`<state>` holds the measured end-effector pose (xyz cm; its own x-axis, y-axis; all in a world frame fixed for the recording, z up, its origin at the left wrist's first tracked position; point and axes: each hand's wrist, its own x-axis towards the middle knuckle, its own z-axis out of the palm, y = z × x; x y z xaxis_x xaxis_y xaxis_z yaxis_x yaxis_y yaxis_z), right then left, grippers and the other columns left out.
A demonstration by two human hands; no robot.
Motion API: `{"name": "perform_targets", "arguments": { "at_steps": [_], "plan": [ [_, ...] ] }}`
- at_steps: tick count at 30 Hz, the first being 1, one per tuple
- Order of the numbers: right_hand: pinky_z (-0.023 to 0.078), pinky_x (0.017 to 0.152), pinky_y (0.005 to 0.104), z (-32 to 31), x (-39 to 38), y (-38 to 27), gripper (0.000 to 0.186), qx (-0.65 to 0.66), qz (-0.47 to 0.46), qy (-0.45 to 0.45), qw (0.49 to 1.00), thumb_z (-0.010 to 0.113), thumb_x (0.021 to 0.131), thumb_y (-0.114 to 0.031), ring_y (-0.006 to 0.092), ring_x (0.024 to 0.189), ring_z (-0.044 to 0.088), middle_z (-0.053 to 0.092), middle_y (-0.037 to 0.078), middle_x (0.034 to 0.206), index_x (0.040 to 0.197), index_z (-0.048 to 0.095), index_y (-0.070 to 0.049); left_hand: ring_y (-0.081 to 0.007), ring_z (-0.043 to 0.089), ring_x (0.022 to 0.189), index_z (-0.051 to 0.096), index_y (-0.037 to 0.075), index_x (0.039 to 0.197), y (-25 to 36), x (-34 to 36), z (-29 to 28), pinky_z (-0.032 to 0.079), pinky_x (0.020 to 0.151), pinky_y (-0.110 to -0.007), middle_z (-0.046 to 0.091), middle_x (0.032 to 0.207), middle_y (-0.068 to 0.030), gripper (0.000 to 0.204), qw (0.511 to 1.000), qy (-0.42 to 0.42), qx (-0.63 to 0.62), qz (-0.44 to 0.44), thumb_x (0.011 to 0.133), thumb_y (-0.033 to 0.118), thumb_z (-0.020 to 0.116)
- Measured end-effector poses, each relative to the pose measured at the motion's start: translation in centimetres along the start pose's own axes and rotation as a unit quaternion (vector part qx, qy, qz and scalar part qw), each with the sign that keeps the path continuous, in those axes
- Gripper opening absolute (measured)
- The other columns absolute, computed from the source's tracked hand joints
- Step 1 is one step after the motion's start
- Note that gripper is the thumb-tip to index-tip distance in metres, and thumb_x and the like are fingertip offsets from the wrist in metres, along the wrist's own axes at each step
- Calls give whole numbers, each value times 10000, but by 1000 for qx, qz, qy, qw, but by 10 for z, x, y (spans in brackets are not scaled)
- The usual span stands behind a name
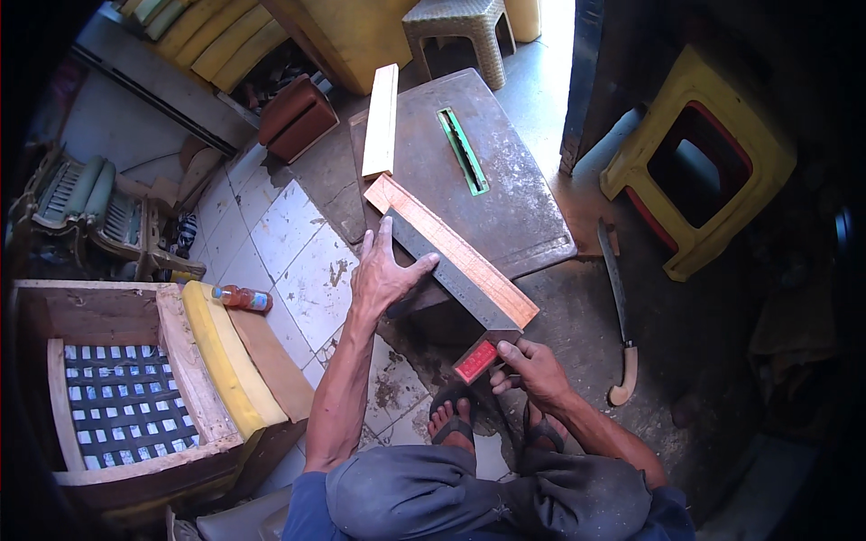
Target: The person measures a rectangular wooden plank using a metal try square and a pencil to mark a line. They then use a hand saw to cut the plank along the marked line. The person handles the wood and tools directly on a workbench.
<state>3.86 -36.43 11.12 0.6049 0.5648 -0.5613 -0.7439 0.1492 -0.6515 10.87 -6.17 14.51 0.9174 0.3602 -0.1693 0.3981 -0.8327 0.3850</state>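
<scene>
Right now, the left hand (pixel 383 275) is spreading its thumb and fingers wide along the far part of the metal square (pixel 451 279), while the right hand (pixel 532 371) is pinching its red-marked handle (pixel 475 361) between thumb and fingers. The square is lying along the wooden board (pixel 456 252), which is stretching across the near edge of the table (pixel 519 198), its far end sitting close to a paler piece of wood (pixel 381 122). For good work here, the left hand should be pressing the blade flat, and the right should be keeping the handle steady, so neither blade nor board is twisting. Now, what's escaping us? The left palm and lower fingers are hiding underneath, so I'm not telling whether they're gripping the board too. The blade is covering part of the board, its fine markings are blurring, and whatever is supporting the near end is staying out of sight.
</scene>
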Motion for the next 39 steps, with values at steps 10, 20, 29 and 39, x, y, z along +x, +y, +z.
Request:
{"name": "perform_targets", "arguments": {
  "at_steps": [10,20,29,39],
  "plan": [
    [608,615,295,-11,5,8,434,38,-1,-35,999,667,1079,-341,151,719,709,706,108,973,1215,637,70,-466,357,1542,292,-3,1663,-10,5,16,335,1256,-535,393,1667,-256,1253,999,40,18,31,772,727,783],
    [539,565,282,-10,4,7,451,38,16,-30,999,671,1074,-366,119,643,635,688,84,887,1185,644,70,-453,605,1274,325,-36,1640,0,5,21,467,1124,-503,606,1347,-287,1161,998,45,-45,3,793,562,849],
    [515,559,280,-8,2,5,457,33,9,-33,999,666,1074,-389,120,624,620,671,64,817,1155,648,60,-238,715,843,224,-18,1672,10,-1,25,635,635,-351,608,1006,-136,1041,950,-14,-310,-34,884,199,869],
    [550,630,320,-20,-2,-13,351,-157,25,-28,987,652,1069,-323,152,682,683,710,79,804,1142,702,17,-170,690,775,133,9,1689,20,-5,30,666,569,-309,590,873,-65,1021,891,-33,-449,-57,918,19,803]
  ]
}}
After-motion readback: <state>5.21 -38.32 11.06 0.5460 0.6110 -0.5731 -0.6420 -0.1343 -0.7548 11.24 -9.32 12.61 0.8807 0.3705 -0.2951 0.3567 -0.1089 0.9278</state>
